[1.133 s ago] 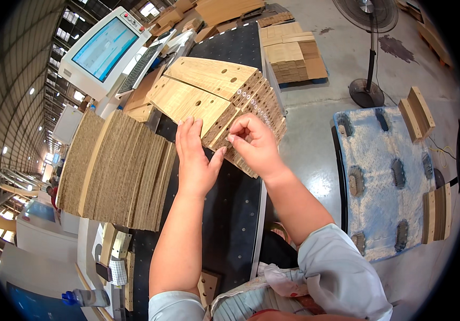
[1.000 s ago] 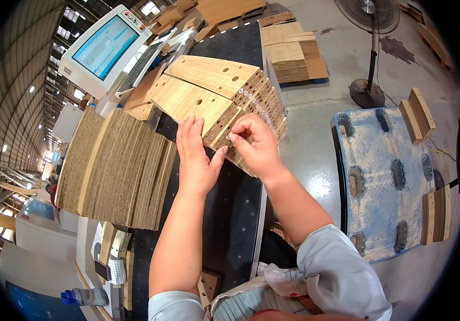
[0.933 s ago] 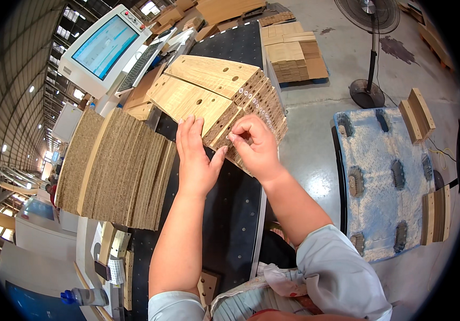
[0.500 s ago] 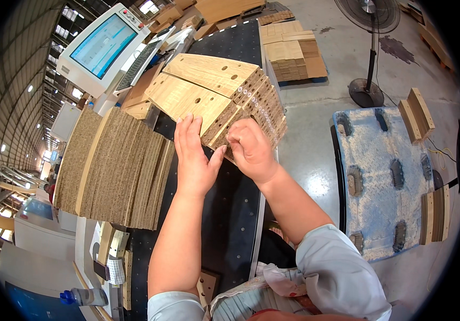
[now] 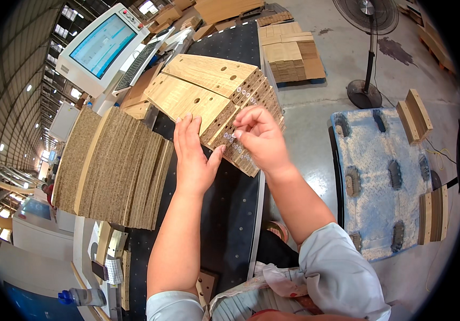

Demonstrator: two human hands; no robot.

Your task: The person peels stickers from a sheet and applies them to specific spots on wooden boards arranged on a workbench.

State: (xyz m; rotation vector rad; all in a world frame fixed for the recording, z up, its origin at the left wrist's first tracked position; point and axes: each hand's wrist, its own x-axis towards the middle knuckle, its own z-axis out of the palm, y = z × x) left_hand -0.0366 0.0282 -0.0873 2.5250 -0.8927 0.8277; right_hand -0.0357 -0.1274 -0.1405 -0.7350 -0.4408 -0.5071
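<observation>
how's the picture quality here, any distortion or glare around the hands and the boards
Head view: strong fisheye, with a black rim and straight edges bowing outward; the left hand, right hand and stacked wooden boards look sharp and evenly lit; bright window glare only at far left.

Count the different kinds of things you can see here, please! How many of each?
Hands: 2, left and right, both on the slanted panel stack
Panel stacks on the bench: 2, slanted stack and upright stack
Monitor: 1
Pedestal fan: 1
Grey pallet: 1
Plastic bottle: 1
Total: 8
</observation>
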